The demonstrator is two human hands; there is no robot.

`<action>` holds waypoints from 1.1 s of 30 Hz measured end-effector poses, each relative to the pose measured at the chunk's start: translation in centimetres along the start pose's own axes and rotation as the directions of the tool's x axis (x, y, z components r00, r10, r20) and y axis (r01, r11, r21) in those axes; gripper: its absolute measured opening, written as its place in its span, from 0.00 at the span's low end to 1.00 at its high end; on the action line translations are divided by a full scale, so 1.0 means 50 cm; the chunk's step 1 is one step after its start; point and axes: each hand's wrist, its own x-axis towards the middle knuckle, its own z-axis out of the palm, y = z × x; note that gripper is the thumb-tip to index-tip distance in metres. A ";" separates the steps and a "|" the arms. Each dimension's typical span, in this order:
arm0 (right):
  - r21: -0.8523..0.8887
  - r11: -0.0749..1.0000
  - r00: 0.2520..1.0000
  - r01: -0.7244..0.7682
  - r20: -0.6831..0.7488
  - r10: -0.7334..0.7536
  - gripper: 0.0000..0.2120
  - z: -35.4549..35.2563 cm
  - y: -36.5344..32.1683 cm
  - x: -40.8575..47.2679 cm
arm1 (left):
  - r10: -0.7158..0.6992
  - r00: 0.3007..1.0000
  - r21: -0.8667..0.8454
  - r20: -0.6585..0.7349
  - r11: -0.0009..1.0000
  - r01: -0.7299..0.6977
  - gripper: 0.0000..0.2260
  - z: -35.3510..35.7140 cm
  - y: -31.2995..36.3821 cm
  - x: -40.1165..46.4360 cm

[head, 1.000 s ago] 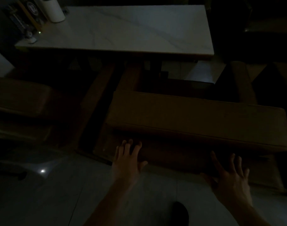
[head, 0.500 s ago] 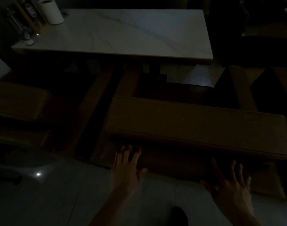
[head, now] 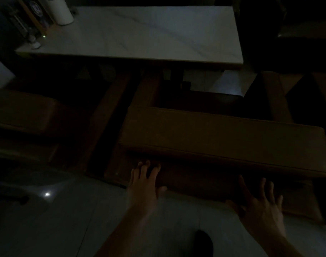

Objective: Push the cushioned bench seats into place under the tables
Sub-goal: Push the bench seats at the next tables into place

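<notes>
Both hands flat and spread, gripping nothing: left hand [head: 143, 184] and right hand [head: 260, 203] press the near side of the bench seat [head: 221, 138], just below its cushion. Bench long axis runs left-right, directly ahead of hands, not yet under the worktop [head: 143, 32]. Push direction: straight forward. Left hand sits further forward.

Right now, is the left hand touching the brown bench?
Touching, as far as the dim head view shows: the left hand lies flat with fingers spread on the bench front, below the cushion, no gap visible.
</notes>
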 end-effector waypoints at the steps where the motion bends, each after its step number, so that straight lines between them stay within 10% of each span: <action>1: 0.001 1.000 1.000 0.004 -0.001 -0.004 0.42 -0.003 -0.001 0.000 | 0.001 1.000 0.008 0.009 1.000 -0.001 0.31 -0.006 0.003 0.000; 20: -0.014 0.999 0.984 0.051 0.169 -0.048 0.45 -0.063 0.011 -0.021 | -0.049 0.976 0.071 0.212 0.997 0.035 0.39 -0.052 0.030 -0.047; 33: 0.219 0.970 0.937 0.105 0.305 -0.170 0.28 -0.238 -0.001 -0.202 | 0.092 0.944 0.015 0.316 0.995 -0.102 0.38 -0.251 0.100 -0.163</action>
